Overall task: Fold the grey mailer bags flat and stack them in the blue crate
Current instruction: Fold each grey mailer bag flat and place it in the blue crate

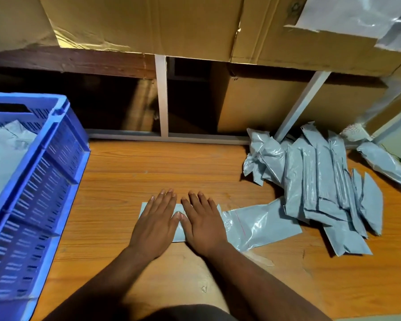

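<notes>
A folded grey mailer bag [179, 232] lies flat on the wooden floor in front of me. My left hand [156, 221] and my right hand [203, 222] press on it side by side, palms down, fingers straight. Most of the bag is hidden under them. Another grey mailer bag [262, 224] lies flat just to the right, touching the pressed one. A pile of several grey mailer bags [322, 181] spreads at the right. The blue crate [46, 172] stands at the left with grey bags [2, 158] inside.
Large cardboard boxes [171, 24] and a white metal shelf frame [161, 96] close off the far side. One more grey bag [384, 162] lies at the far right. The wooden floor [148, 165] runs between the crate and the pile.
</notes>
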Demonstrator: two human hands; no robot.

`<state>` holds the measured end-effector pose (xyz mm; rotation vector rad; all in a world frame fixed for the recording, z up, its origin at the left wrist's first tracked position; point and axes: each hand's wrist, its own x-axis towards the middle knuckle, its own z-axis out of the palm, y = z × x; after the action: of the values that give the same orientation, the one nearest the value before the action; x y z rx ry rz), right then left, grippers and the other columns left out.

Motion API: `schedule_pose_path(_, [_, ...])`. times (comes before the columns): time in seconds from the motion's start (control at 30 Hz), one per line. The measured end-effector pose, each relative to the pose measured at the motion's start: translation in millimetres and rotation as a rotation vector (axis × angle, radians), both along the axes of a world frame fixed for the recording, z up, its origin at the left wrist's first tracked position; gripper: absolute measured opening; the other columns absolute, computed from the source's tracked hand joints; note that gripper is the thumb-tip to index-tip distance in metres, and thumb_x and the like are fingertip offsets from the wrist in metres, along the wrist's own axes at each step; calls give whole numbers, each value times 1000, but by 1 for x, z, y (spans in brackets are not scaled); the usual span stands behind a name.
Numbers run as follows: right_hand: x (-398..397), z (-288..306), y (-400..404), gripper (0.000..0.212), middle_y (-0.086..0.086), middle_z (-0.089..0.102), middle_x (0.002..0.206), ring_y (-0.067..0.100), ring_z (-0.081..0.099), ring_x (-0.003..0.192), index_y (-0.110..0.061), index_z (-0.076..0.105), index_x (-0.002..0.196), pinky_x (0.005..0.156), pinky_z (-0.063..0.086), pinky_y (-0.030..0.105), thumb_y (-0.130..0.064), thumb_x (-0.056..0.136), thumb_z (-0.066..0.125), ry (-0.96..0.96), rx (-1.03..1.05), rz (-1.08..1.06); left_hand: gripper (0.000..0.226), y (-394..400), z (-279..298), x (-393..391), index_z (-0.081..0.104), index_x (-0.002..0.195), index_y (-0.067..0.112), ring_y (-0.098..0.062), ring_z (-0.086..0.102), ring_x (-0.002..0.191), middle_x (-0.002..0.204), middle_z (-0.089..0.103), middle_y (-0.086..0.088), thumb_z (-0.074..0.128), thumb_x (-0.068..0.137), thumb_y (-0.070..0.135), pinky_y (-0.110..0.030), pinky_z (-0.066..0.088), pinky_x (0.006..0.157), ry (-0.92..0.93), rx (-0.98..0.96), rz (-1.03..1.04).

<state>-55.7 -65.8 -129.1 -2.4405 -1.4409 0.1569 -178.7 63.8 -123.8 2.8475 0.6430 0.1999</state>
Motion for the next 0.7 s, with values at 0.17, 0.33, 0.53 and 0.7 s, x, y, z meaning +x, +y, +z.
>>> schedule_pose_path(0.17, [2,-2,0,54,3,26,169,28,18,157,-26,32,161,128,11,49,-43,111,23,-14,-33,-22,65,-7,-5,2,33,158,9,-18,21,155,165,30,-4,8,110,44,-40,14,124,34,15,23])
schedule_pose_path(0.33, [1,-3,5,54,3,22,171,27,14,159,-25,31,162,128,9,50,-40,110,27,-34,-85,-28,57,-4,-14,5,32,158,5,-25,21,156,166,29,-11,22,111,36,-45,22,125,21,38,18])
schedule_pose_path(0.53, [3,-3,8,55,2,15,172,26,5,160,-25,28,163,128,9,51,-39,109,28,-23,-134,-17,58,-1,-22,7,24,160,4,-27,14,157,168,19,-13,21,111,35,-45,19,127,50,69,-3])
schedule_pose_path(0.7, [3,-4,7,56,1,11,173,26,2,160,-25,26,163,128,9,50,-40,109,25,8,-142,-9,60,-3,-18,7,23,160,6,-26,15,157,168,19,-11,12,111,38,-44,17,126,105,35,11])
